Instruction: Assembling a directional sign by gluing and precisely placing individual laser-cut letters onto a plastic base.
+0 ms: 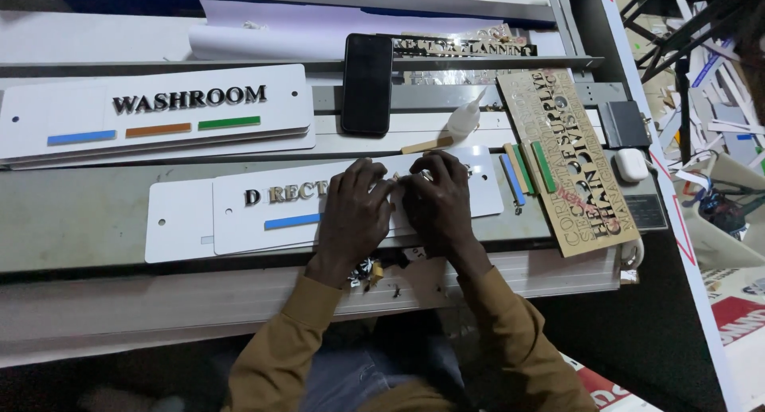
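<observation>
- Here our left hand and right hand press fingertips together on the white sign plate.
- Risk, we judge: a letter sets crooked if fingers slip; glue bottle nearby.

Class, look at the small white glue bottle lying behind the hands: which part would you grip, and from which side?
Grip the glue bottle around its rounded body, reaching from above. It lies tilted, its thin nozzle pointing up toward the rail, too slim to hold. The phone sits to its left, so approach from the right.
</observation>
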